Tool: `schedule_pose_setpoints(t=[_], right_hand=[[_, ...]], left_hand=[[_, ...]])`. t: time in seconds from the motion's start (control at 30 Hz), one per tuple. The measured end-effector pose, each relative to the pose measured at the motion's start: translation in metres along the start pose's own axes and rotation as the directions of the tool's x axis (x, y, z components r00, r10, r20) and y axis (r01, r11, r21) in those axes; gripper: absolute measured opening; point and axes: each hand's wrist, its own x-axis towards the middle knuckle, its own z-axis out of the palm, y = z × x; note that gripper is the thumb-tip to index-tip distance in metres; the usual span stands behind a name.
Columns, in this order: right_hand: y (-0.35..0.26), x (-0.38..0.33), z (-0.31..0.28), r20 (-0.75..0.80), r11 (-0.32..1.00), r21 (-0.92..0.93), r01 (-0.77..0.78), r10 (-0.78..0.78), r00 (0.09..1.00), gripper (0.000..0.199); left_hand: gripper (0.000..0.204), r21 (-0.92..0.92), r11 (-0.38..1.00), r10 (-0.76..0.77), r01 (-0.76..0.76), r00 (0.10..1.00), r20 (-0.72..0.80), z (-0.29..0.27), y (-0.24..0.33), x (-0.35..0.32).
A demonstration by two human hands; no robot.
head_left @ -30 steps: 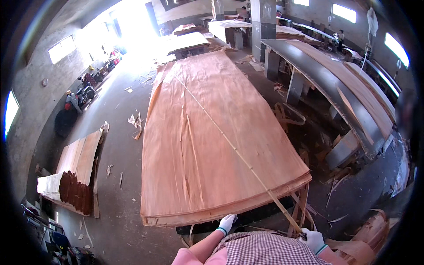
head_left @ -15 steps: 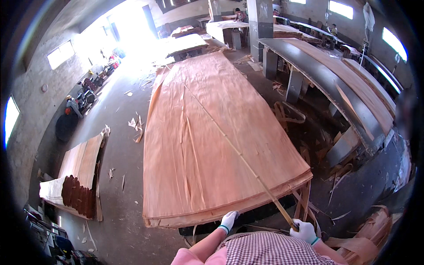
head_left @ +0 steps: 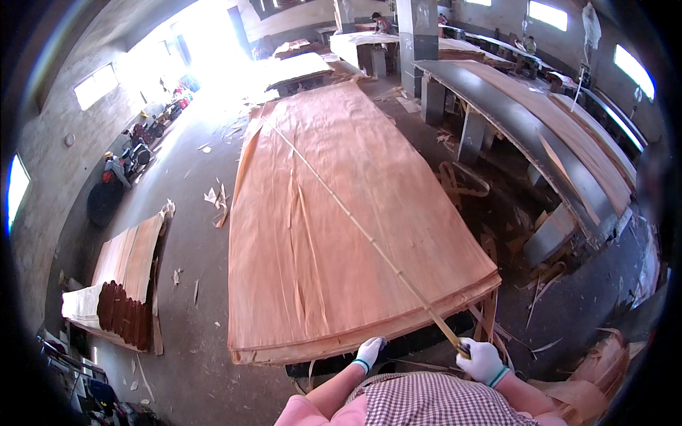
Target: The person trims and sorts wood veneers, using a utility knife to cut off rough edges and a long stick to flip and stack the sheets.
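A tall stack of thin reddish wood veneer sheets (head_left: pixel 369 234) lies before me, its top sheet creased and split along the left part. My right hand (head_left: pixel 483 362), in a white glove, is closed round the near end of a long bamboo pole (head_left: pixel 373 243). The pole runs diagonally over the top sheet toward the stack's far left corner. My left hand (head_left: pixel 369 351), also gloved, is at the stack's near edge with its fingers curled. A small dark patch shows at its fingertips; what they grip, if anything, I cannot make out.
A lower veneer pile (head_left: pixel 128 252) lies on the floor at left. To the right stands a long dark-topped table (head_left: pixel 511 117) on block legs. Veneer scraps (head_left: pixel 593 373) are heaped at the near right. Beyond are a pillar (head_left: pixel 418 46), motorbikes (head_left: pixel 138 145) and a co-worker (head_left: pixel 383 23).
My right hand has moved slightly left and forward with the bamboo pole. The pole's far end has slid farther away and to the left. My left hand has stayed at the stack's edge.
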Motion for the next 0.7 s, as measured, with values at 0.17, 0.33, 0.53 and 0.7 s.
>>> schedule_pose_setpoints(t=[0.17, 0.33, 0.53, 0.7], right_hand=[[0.002, 0.005, 0.019, -0.042, 0.990, 0.139, -0.040, 0.046, 0.998, 0.036], [0.004, 0.018, 0.025, -0.092, 0.988, 0.146, -0.055, 0.069, 0.993, 0.033], [0.018, 0.088, 0.055, -0.032, 0.999, 0.037, -0.010, 0.011, 0.999, 0.025], [0.031, 0.148, 0.093, -0.030, 0.999, -0.022, -0.030, 0.029, 0.999, 0.024]], left_hand=[[0.026, 0.007, 1.000, 0.020, -0.020, 1.000, -0.006, 0.006, 0.011, -0.003], [0.026, -0.002, 1.000, -0.028, 0.028, 0.998, -0.052, -0.010, 0.009, -0.015], [0.025, 0.010, 0.996, -0.084, 0.085, 0.993, -0.078, -0.015, 0.010, -0.029], [0.026, 0.004, 0.997, -0.074, 0.075, 0.994, -0.085, -0.012, 0.014, -0.031]])
